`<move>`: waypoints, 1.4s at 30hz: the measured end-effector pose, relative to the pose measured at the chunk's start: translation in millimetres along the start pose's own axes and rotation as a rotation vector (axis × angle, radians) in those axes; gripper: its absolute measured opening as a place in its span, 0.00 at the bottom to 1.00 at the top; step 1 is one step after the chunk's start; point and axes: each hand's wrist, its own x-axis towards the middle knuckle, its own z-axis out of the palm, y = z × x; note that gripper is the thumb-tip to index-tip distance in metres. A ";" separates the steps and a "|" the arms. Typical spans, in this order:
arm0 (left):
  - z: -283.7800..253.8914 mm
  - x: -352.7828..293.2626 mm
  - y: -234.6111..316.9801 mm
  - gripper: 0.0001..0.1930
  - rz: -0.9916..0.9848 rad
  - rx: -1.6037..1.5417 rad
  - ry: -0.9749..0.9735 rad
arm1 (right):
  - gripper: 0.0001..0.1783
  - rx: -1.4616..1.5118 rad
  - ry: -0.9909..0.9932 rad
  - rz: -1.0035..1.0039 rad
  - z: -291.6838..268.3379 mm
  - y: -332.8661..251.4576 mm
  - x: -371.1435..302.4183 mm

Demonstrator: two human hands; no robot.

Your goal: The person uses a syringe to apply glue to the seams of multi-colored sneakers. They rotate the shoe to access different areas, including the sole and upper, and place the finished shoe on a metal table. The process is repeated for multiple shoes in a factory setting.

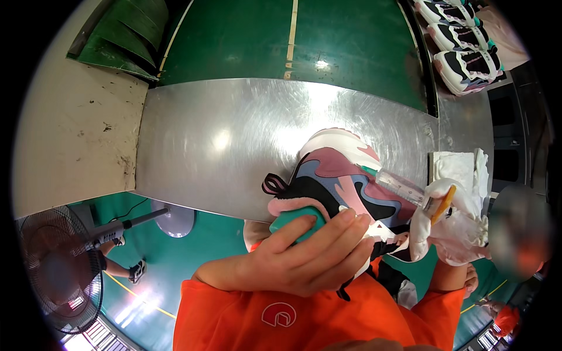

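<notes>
A sneaker (345, 187) in pink, mauve, blue, black and white lies tilted on its side in front of me, its white sole turned away. Inside its collar shows a teal block that looks like a shoe last (300, 224). My bare left hand (313, 257) wraps around the collar and tongue side, gripping the sneaker. In a white glove, my right hand (451, 228) is closed on a clear syringe (401, 187). The syringe's green tip meets the line between sole and upper. A yellow-orange stick (443, 205) also sits between the gloved fingers.
Beyond the metal tabletop (216, 128) runs a green conveyor belt (246, 41). Several similar sneakers (468, 67) stand at the far right. Folded white cloths (453, 167) lie beside my right hand. A beige panel (88, 128) borders the left, with a fan (61, 269) below.
</notes>
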 end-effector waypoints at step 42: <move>2.6 -12.2 11.4 0.09 -0.076 0.096 -0.049 | 0.49 -0.198 0.180 0.362 13.9 -58.9 -12.3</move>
